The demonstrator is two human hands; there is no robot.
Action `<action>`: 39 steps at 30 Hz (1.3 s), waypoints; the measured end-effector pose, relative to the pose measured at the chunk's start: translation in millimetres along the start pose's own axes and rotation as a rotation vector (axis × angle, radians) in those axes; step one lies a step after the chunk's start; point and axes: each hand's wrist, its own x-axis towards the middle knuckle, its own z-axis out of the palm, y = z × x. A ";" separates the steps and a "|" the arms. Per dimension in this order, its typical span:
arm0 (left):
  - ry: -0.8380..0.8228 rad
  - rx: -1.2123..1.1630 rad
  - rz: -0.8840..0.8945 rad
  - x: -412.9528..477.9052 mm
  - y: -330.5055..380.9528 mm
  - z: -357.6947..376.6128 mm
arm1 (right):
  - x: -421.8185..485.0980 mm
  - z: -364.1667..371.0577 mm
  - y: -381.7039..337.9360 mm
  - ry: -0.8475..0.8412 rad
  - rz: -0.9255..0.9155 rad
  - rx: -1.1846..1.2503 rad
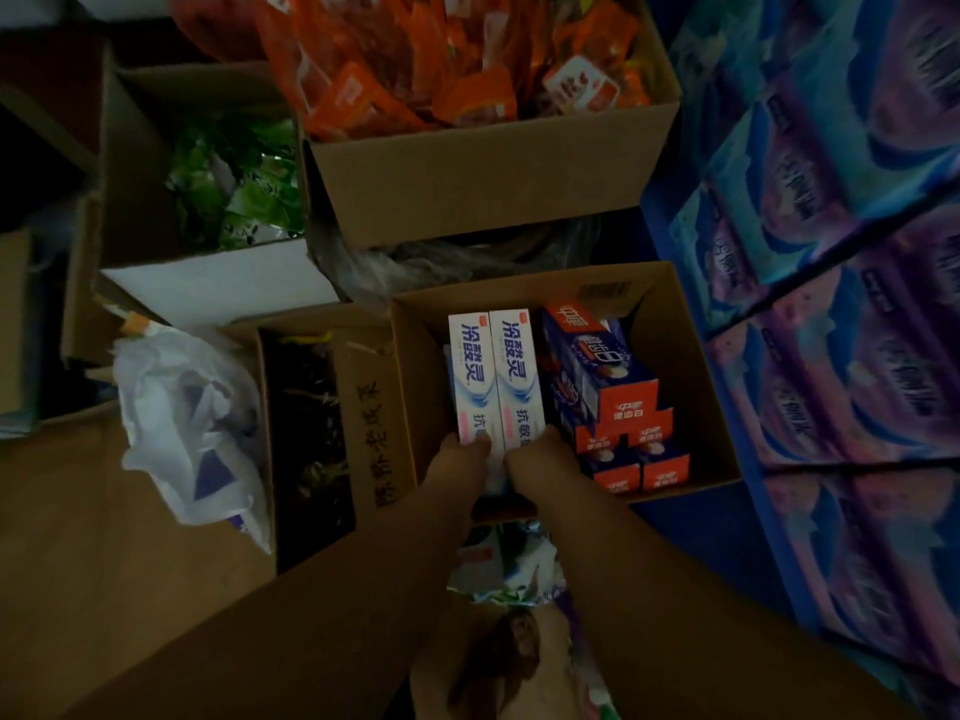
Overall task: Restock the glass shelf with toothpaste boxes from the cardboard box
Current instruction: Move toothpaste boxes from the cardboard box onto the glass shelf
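Plainly, both hands are down inside the cardboard box [680,366], and each has closed on the near end of a white toothpaste box. The left hand [465,457] pinches the left white box [470,374], the right hand [540,459] the right white box [517,371]; the two lie side by side, touching along their long edges, with more white cartons dimly visible beneath them. The fingers themselves curl under the cartons and are mostly hidden, so how deep the hold goes cannot be told. Just beside them on the right sits a stack of blue-and-orange toothpaste boxes [613,402], tilted against the box wall.

The hold looks the weak point. Each carton is gripped only at one end, so as it lifts the far end may droop and swing, and a light card box held by its tip can slip out or crush at the flap. Lifting both together adds to that: if one hand rises faster, the touching edges could drag and twist a carton loose. The right hand is close against the blue-and-orange stack, and a sideways pull might nudge that leaning pile over. The light is poor too, which makes a misjudged hold likelier.

No glass shelf shows in this view, so the carry is still to come, past the snack cartons [488,168] and the white bag [192,423] crowding the floor.
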 end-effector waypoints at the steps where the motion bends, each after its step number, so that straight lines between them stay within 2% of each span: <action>1: 0.001 -0.013 -0.001 1.1 -0.3 -0.2 | 1.1 0.4 -0.8 -0.010 0.011 0.048; 5: 0.036 -0.048 0.021 3.9 1.1 -2.4 | -3.7 -4.6 -0.5 -0.112 0.008 0.152; 12: 0.076 -0.081 0.104 -20.4 19.0 -16.7 | -54.0 -35.7 0.9 -0.224 -0.246 0.369; 18: -0.077 -0.352 0.090 -77.5 46.8 -42.6 | -116.4 -57.0 -30.0 -0.278 -0.240 0.533; 22: -0.128 -0.447 0.223 -130.7 84.7 -53.8 | -166.6 -75.7 -57.0 -0.179 -0.440 0.600; 26: -0.163 -0.472 0.452 -196.9 138.1 -55.7 | -240.9 -126.2 -90.0 -0.056 -0.710 0.606; 30: -0.269 -0.456 0.734 -291.6 202.1 -46.7 | -320.0 -192.4 -122.0 0.238 -1.031 0.547; 35: -0.470 -0.510 1.012 -431.5 269.7 -14.9 | -430.9 -300.6 -137.4 0.497 -1.253 0.520; 39: -0.662 -0.452 1.149 -535.5 290.5 11.9 | -501.6 -374.3 -122.4 0.700 -1.279 0.572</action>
